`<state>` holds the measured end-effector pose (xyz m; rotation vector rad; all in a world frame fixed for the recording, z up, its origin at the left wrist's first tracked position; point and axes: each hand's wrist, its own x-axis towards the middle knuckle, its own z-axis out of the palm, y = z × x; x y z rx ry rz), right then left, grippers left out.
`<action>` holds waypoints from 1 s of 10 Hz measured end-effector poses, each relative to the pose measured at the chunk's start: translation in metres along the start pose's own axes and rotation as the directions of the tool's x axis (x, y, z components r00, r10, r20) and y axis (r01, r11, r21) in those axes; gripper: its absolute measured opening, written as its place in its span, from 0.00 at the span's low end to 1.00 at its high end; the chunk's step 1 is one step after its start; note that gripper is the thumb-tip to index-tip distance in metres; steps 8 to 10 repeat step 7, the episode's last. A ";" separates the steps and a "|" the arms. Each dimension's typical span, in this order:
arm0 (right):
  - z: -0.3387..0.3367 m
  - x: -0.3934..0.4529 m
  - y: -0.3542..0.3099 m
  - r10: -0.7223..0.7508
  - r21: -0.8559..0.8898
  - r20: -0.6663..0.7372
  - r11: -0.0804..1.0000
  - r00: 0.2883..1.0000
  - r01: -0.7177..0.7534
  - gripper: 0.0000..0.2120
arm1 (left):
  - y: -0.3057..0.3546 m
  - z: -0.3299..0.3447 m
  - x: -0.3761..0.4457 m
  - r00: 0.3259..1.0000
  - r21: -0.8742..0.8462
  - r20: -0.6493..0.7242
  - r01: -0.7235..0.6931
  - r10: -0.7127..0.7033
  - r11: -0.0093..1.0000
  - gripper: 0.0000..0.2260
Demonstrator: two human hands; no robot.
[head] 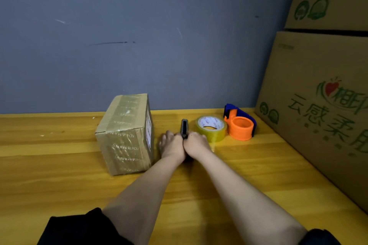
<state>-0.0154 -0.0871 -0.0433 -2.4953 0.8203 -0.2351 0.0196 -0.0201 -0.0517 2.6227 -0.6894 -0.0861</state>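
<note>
A person's left hand (171,144) and right hand (196,141) are closing together around the near end of a dark utility knife (184,126), likely readying its blade. The knife is sitting low over the wooden table (59,165), between the taped cardboard box (125,135) and a tape roll (210,128) kept within reach.

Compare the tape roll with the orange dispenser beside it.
The tape roll is yellowish clear tape on a white printed core; the dispenser is orange plastic with a blue guard. The tape roll lies next to the right hand holding the utility knife; the dispenser sits farther right. Both rest on the wooden table, open ends up.
</note>
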 end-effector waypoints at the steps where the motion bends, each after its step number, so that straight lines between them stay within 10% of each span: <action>1: -0.001 0.002 0.003 -0.011 -0.049 0.038 0.999 0.999 0.013 0.18 | -0.001 0.000 -0.004 0.998 0.017 0.059 -0.006 0.005 1.000 0.20; 5: -0.026 -0.033 -0.004 -0.011 -0.116 0.152 0.993 0.988 0.029 0.17 | 0.004 -0.038 -0.035 0.948 0.011 0.318 -0.037 0.031 0.999 0.20; 10: -0.048 -0.046 -0.014 0.000 0.051 0.105 0.999 0.994 -0.005 0.16 | 0.012 -0.075 -0.061 0.967 -0.086 0.183 -0.165 0.178 0.983 0.17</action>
